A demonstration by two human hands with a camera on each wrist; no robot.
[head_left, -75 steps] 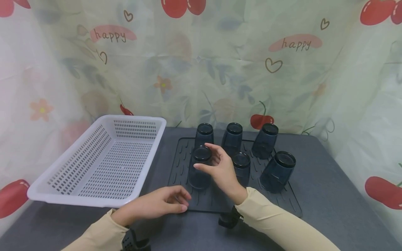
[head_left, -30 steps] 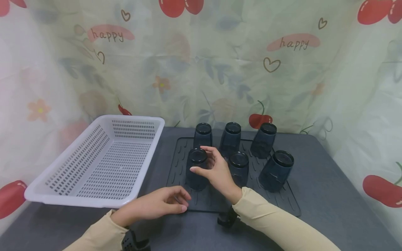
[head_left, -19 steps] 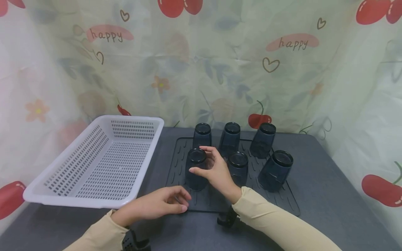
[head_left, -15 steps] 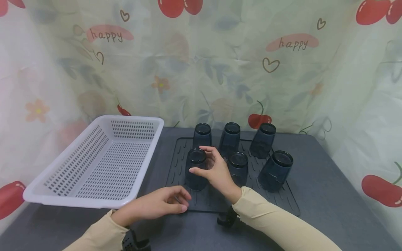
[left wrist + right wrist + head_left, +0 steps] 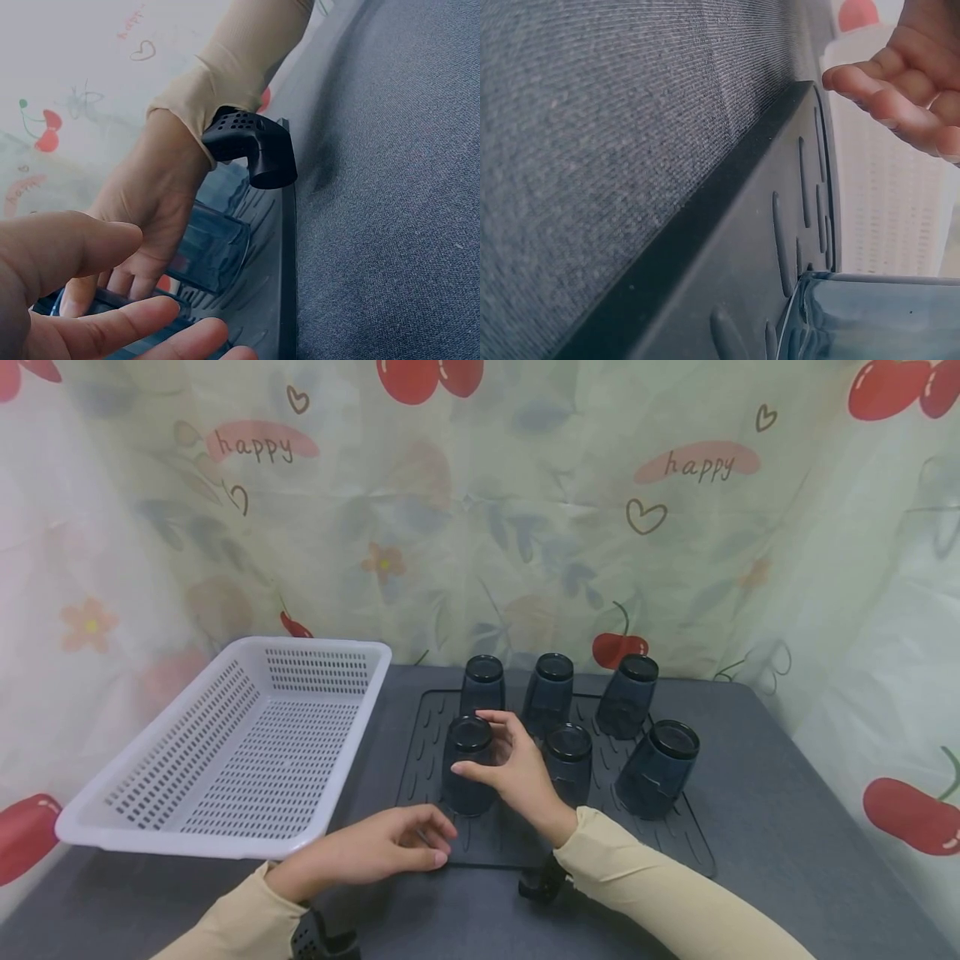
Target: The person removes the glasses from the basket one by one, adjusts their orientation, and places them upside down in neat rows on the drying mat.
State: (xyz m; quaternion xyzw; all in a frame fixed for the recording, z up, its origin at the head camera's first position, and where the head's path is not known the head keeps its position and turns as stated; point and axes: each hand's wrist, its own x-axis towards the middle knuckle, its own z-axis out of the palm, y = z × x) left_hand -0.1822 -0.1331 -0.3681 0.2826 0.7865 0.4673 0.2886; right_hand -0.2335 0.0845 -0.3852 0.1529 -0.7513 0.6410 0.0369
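An upside-down dark blue glass (image 5: 468,789) stands at the front left of the black drying mat (image 5: 422,772). My right hand (image 5: 521,772) holds it from the right side, thumb in front and fingers curled behind. In the right wrist view, part of the glass (image 5: 885,319) shows on the ridged mat. My left hand (image 5: 375,843) hovers by the mat's front left edge, fingers loosely curled around nothing. The left wrist view has the left hand (image 5: 67,285) close up, with the right hand (image 5: 146,217) beyond.
Several more upturned glasses share the mat, among them a glass (image 5: 567,764) just right of the right hand and a back-left glass (image 5: 483,687). A white slotted basket (image 5: 187,839) stands on the grey table (image 5: 757,793) at left. A printed curtain (image 5: 465,527) hangs behind.
Since the oldest frame, my right hand and the front-left glass have shifted slightly left and nearer. Over the last second both hands keep still.
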